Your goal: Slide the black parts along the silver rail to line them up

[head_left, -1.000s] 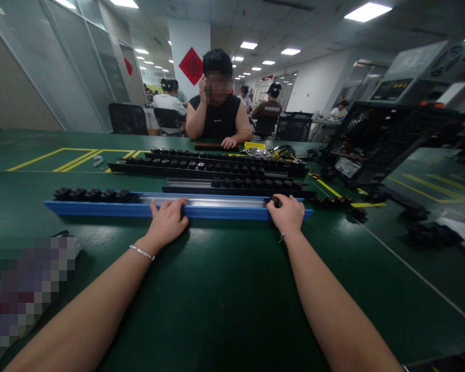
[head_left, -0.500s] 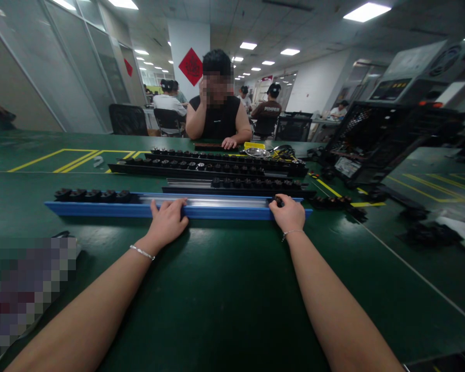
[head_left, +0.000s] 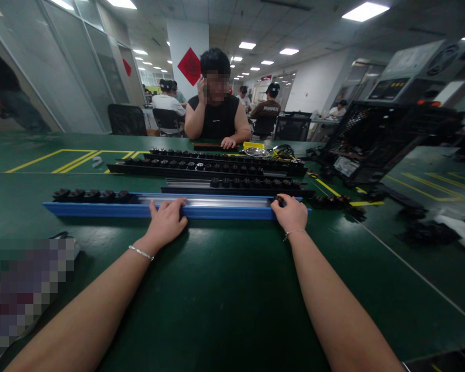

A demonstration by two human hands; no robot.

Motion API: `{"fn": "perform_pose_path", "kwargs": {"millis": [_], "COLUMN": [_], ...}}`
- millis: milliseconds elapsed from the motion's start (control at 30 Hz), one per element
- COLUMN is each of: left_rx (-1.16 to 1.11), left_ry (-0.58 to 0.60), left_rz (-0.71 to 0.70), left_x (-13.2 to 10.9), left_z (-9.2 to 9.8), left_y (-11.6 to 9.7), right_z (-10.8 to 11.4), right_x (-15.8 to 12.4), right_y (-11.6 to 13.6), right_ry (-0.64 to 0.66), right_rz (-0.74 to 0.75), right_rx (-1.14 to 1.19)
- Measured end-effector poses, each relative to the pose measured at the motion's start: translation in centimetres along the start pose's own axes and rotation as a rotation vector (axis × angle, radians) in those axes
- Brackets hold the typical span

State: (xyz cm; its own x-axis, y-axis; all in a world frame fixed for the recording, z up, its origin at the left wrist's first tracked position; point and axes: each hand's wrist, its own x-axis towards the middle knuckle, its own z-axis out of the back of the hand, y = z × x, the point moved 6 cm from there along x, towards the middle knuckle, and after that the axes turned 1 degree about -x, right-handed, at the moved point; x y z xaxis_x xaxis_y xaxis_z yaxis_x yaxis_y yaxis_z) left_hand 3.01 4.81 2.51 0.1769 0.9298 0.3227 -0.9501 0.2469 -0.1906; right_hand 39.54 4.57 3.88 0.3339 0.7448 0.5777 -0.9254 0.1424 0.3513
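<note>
A long blue channel rail [head_left: 225, 213] with a silvery inner track lies crosswise on the green table. Several black round-topped pieces [head_left: 91, 195] sit in a row in its left part. My left hand [head_left: 166, 219] grips the rail near its middle, thumb on the near side and fingers over the edge. At the rail's right end, my right hand [head_left: 292, 213] is closed on a small black piece [head_left: 281, 200] inside the track. Fingers hide most of that piece, so its kind does not show.
Beyond the blue rail lie several black rails [head_left: 189, 166] with similar pieces. A person [head_left: 219, 111] sits across the table. A tilted computer case [head_left: 366, 142] stands at the right, near loose black parts [head_left: 333, 200] and a yellow tray [head_left: 253, 145]. A pixelated object [head_left: 27, 289] lies at left.
My right hand, with the black piece, has shifted very slightly right along the rail. My left hand stays on the rail. A person has come into view at the far left.
</note>
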Motion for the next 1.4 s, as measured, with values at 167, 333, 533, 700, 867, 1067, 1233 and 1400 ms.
{"fn": "perform_pose_path", "kwargs": {"millis": [167, 333, 533, 700, 867, 1067, 1233, 1400], "left_rx": [0.003, 0.011, 0.011, 0.022, 0.01, 0.011, 0.016, 0.012], "left_ry": [0.003, 0.007, 0.008, 0.002, -0.004, -0.004, -0.013, -0.017], "left_rz": [0.003, 0.004, 0.002, 0.002, -0.004, -0.002, -0.014, -0.019], "left_x": [0.0, -0.1, -0.1, -0.1, -0.1, 0.0, -0.1, -0.1], "left_z": [0.1, 0.1, 0.1, 0.1, 0.0, 0.0, -0.1, -0.1], "left_y": [-0.1, -0.2, -0.1, -0.1, -0.1, 0.0, 0.0, 0.0], "right_z": [0.0, 0.1, 0.4, 0.8, 0.8, 0.5, 0.7, 0.7], "right_x": [0.1, 0.0, 0.2, 0.2, 0.2, 0.4, 0.5, 0.5], "right_y": [-0.4, -0.6, -0.8, -1.1, -1.1, -1.5, -1.6, -1.6], "right_ry": [0.016, 0.007, 0.041, 0.051, -0.016, 0.003, -0.019, -0.005], "right_rz": [-0.001, 0.005, -0.038, -0.063, -0.023, -0.034, -0.019, -0.032], "right_rx": [0.002, -0.014, -0.004, 0.01, -0.005, -0.007, 0.029, 0.036]}}
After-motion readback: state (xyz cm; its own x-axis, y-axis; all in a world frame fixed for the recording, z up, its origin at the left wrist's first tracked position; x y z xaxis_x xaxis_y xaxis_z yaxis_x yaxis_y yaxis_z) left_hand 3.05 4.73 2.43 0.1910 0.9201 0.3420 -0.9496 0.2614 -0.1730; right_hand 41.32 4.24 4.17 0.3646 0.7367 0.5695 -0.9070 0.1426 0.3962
